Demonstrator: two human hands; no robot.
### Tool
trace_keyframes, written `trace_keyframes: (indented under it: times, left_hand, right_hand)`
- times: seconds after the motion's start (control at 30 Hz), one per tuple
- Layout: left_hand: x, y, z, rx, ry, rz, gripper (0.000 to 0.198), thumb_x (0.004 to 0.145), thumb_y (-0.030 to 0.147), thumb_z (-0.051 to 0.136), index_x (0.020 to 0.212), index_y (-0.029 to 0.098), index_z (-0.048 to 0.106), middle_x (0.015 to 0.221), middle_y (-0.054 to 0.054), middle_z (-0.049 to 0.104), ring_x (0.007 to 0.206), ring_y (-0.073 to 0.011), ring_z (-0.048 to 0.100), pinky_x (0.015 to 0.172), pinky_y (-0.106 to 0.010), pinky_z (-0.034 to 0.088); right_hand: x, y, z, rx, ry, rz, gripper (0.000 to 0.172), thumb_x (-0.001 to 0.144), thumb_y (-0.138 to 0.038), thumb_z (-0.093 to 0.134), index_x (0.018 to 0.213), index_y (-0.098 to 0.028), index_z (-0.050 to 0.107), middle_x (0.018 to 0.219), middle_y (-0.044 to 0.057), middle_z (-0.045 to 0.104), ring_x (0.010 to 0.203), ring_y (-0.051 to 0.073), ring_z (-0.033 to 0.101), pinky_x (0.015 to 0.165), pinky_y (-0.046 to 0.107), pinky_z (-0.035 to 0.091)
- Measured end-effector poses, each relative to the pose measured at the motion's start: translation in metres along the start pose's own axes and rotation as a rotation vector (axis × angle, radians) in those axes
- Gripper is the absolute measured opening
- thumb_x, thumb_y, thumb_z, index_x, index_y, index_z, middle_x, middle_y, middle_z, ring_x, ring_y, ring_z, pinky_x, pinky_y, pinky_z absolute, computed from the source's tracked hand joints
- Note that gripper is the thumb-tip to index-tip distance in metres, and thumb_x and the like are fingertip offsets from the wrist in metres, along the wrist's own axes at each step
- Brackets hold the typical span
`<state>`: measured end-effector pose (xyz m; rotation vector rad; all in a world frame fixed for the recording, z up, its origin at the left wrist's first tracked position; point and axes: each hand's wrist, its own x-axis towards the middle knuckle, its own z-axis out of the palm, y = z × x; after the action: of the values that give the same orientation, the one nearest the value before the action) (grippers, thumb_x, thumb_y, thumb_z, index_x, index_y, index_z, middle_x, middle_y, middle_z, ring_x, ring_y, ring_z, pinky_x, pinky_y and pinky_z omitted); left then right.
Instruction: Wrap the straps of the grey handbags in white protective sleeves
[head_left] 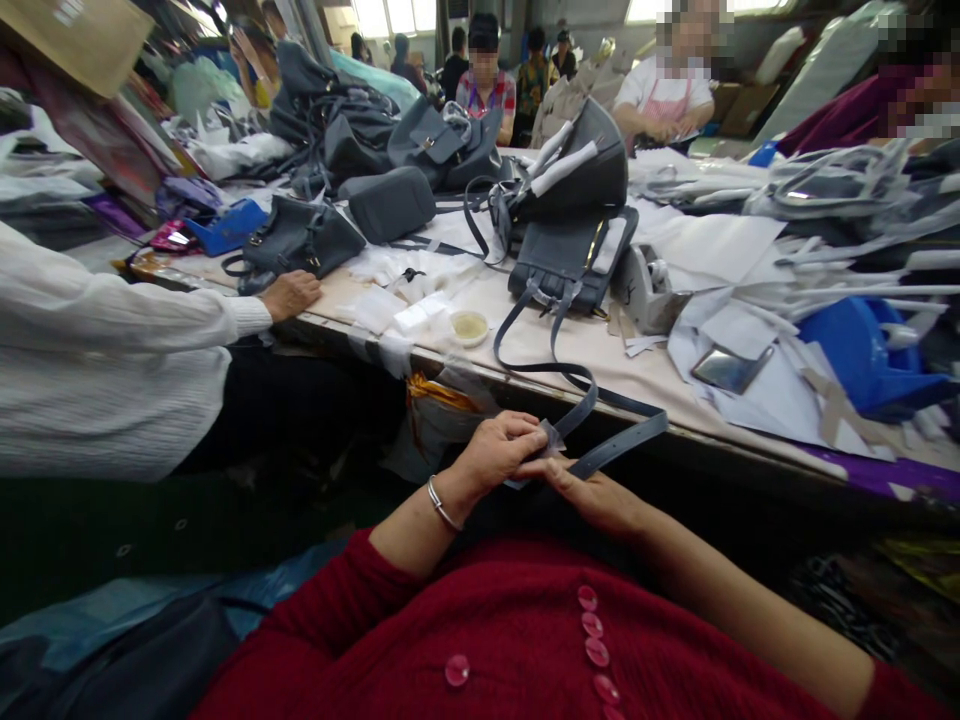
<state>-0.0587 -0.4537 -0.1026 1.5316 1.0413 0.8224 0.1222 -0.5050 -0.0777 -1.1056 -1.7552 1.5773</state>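
Note:
My left hand [495, 448] and my right hand [592, 495] meet in front of my body, just off the table's near edge. Both are closed around the end of a dark grey bag strap [621, 442]. A bit of clear plastic film [553, 436] shows at the fingers of my left hand. The strap loops up over the edge to a dark grey backpack [559, 255] lying on the table, with a gold zip and white wrapping on it. What lies between my palms is hidden.
A co-worker's hand [291, 295] rests at the left by another grey bag [304, 240]. More bags [442, 140] are piled behind. Nearby are a small round dish [469, 327], a tape dispenser [651, 290], a phone-like slab [731, 368] and a blue bin [862, 350].

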Motion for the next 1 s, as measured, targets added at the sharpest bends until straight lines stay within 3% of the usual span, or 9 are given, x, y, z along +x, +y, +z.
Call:
trace_keyframes:
  times: [0.1,0.2,0.27,0.33,0.43,0.57,0.7,0.87,1.0]
  left_hand:
    - [0.005,0.004,0.001,0.023,-0.028,0.024,0.018,0.084,0.031,0.064,0.083,0.020,0.078,0.113,-0.008,0.069,0.108,-0.0217,0.063,0.092,-0.030,0.051]
    - [-0.002,0.004,-0.006,0.070,0.124,0.057,0.026,0.087,0.036,0.062,0.103,0.018,0.073,0.109,-0.009,0.069,0.102,-0.0203,0.064,0.089,-0.030,0.051]
    - [-0.013,0.004,-0.011,0.130,0.230,0.067,0.028,0.086,0.038,0.063,0.104,0.017,0.069,0.100,-0.009,0.069,0.090,-0.0185,0.064,0.082,-0.030,0.052]
    - [-0.024,0.003,-0.013,0.184,0.215,0.098,0.026,0.086,0.038,0.064,0.099,0.016,0.068,0.092,-0.007,0.067,0.082,-0.0168,0.062,0.076,-0.029,0.051]
    - [-0.036,0.001,-0.010,0.224,0.088,0.134,0.024,0.085,0.037,0.066,0.099,0.018,0.067,0.089,-0.005,0.066,0.081,-0.0161,0.060,0.075,-0.028,0.049]
    - [-0.037,-0.006,-0.011,0.216,0.123,0.044,0.034,0.084,0.039,0.066,0.111,0.017,0.066,0.088,-0.005,0.065,0.074,-0.0153,0.059,0.069,-0.027,0.049]
    - [-0.033,-0.012,-0.016,0.265,0.005,0.107,0.019,0.081,0.035,0.069,0.088,0.018,0.075,0.083,-0.005,0.066,0.075,-0.0155,0.059,0.069,-0.026,0.046]
    - [-0.033,-0.015,-0.012,0.169,0.100,-0.019,0.020,0.082,0.034,0.066,0.081,0.016,0.076,0.073,-0.003,0.068,0.066,-0.0138,0.058,0.060,-0.024,0.042]
    - [-0.021,-0.015,-0.038,0.224,0.019,0.131,0.025,0.085,0.038,0.064,0.077,0.017,0.075,0.072,-0.003,0.068,0.066,-0.0132,0.059,0.060,-0.023,0.043]
  right_hand:
    - [0.005,0.007,0.009,0.078,0.125,0.048,0.055,0.095,-0.062,0.038,0.105,-0.022,0.075,0.105,0.007,0.073,0.106,0.028,0.064,0.100,0.045,0.047]
    - [0.011,0.016,0.003,0.223,0.375,0.087,0.062,0.091,-0.068,0.040,0.103,-0.019,0.075,0.100,0.009,0.074,0.101,0.027,0.066,0.096,0.041,0.050]
    - [0.016,0.018,-0.004,0.327,0.472,0.104,0.067,0.089,-0.072,0.039,0.104,-0.018,0.074,0.096,0.010,0.074,0.097,0.026,0.067,0.092,0.040,0.052]
    - [0.021,0.017,-0.008,0.378,0.515,0.116,0.069,0.088,-0.074,0.039,0.105,-0.017,0.073,0.094,0.011,0.074,0.092,0.025,0.068,0.090,0.040,0.053]
    - [0.028,0.016,-0.006,0.328,0.534,0.117,0.070,0.086,-0.075,0.039,0.105,-0.016,0.074,0.093,0.012,0.074,0.089,0.025,0.068,0.086,0.040,0.055]
    - [0.030,0.022,-0.003,0.227,0.514,0.075,0.073,0.085,-0.076,0.038,0.103,-0.016,0.075,0.087,0.012,0.073,0.081,0.027,0.068,0.075,0.039,0.058]
    - [0.032,0.026,-0.009,0.162,0.482,0.071,0.073,0.083,-0.077,0.040,0.101,-0.017,0.077,0.082,0.013,0.073,0.071,0.028,0.068,0.062,0.038,0.058]
    - [0.040,0.020,-0.003,0.065,0.373,0.123,0.051,0.072,-0.066,0.067,0.089,-0.020,0.080,0.090,0.012,0.076,0.090,0.034,0.069,0.080,0.042,0.058]
    - [0.046,0.028,0.004,0.097,0.426,0.172,0.043,0.068,-0.060,0.074,0.085,-0.020,0.080,0.078,0.010,0.074,0.076,0.031,0.069,0.067,0.039,0.058]
